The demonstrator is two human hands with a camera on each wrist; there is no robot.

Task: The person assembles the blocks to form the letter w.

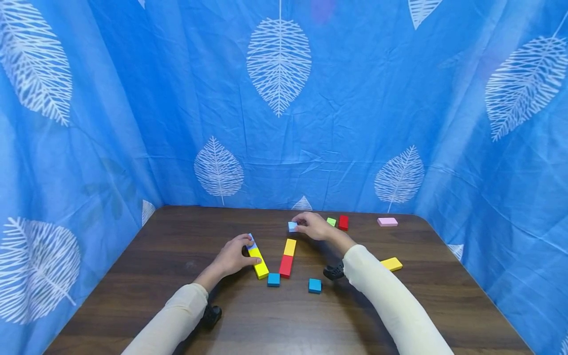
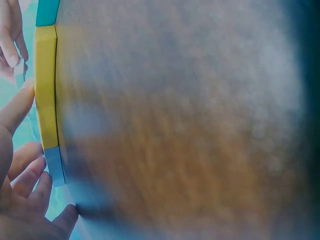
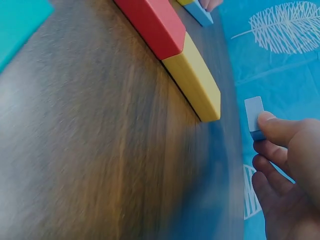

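"Blue curtain (image 1: 279, 148) with white leaves behind. What's before it?"

"A dark wooden desk (image 1: 248, 315), far edge near the cloth."

"And the hands?"

"The left hand (image 1: 231, 255) is spread wide, touching a row left of the desk's middle. The right hand (image 1: 316, 226) has a narrow pinch near the far edge."

"Which blocks lie there?"

"Under the left thumb, a long yellow block (image 1: 262, 270), with a blue piece (image 1: 252, 241) at its end towards the far edge. Mid-desk, a red block (image 1: 286, 266) meets a shorter yellow block (image 1: 290, 247), the yellow nearer the far edge. A pink block (image 1: 387, 222) sits near the far right corner."

"And the pinched one?"

"A small light blue block (image 1: 292, 226), apparently raised, beyond the shorter yellow block."

"How would you handle it well?"

"I'd keep it level, leave its underside clear of fingers, and square its edges before letting go. The left hand should press lightly, or its row could skew."
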